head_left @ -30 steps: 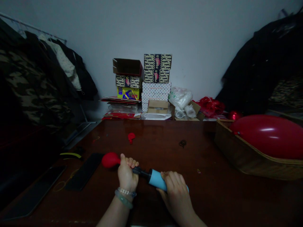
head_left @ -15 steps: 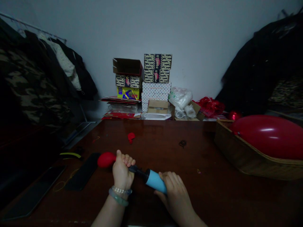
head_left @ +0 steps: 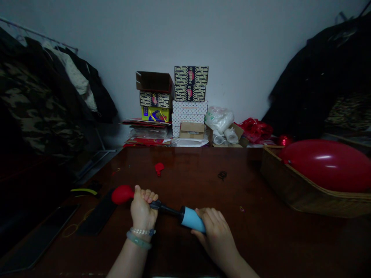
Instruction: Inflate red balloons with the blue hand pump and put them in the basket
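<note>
A hand pump (head_left: 193, 220) with a light blue barrel and a black shaft lies slantwise between my hands, above the table. My right hand (head_left: 216, 231) is wrapped round the barrel's right end. At the pump's black nozzle end, my left hand (head_left: 144, 208) is closed around the neck of a small, partly filled red balloon (head_left: 122, 194); the balloon bulges out left of my fist. How the neck sits on the nozzle is hidden by my fingers. Beyond my hands, a limp red balloon (head_left: 159, 168) rests on the table.
On the brown table (head_left: 185, 162), a large red balloon (head_left: 324, 164) fills a woven basket (head_left: 307, 200) at right. A black coiled cord (head_left: 222, 175) lies mid-table. Two dark flat slabs, one a phone-like panel (head_left: 40, 235), lie at left. Stacked boxes (head_left: 189, 112) stand behind.
My hands have drawn apart, so more of the pump's black shaft shows. My left hand and the balloon in it have shifted left. The view has turned slightly.
</note>
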Tool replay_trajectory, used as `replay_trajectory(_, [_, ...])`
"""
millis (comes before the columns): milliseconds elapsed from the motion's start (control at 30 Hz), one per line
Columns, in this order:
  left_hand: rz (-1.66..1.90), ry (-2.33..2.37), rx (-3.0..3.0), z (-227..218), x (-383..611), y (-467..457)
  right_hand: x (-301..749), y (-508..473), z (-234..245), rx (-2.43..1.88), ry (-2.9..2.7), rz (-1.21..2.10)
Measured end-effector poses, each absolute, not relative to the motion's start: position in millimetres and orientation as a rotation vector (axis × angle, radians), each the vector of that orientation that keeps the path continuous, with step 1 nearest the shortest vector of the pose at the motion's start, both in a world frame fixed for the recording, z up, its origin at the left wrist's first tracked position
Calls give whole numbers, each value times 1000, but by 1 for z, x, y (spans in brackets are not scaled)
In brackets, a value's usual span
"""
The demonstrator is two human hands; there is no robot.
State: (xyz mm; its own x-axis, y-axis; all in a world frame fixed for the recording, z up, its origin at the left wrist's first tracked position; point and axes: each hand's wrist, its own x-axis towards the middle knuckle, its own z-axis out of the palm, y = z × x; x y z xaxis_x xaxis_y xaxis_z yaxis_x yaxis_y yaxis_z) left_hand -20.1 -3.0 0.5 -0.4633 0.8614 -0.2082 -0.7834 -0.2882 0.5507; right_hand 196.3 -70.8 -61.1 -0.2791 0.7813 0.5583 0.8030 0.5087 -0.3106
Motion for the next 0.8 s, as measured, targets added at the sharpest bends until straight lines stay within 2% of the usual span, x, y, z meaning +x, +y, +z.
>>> replay_trajectory(367, [1839, 686, 171, -12, 10, -10, 188, -79, -59, -1316, -2067, -27])
replay_trajectory(800, [1881, 688, 206, 5, -10, -9, 191, -75, -56, -1268, -2104, -73])
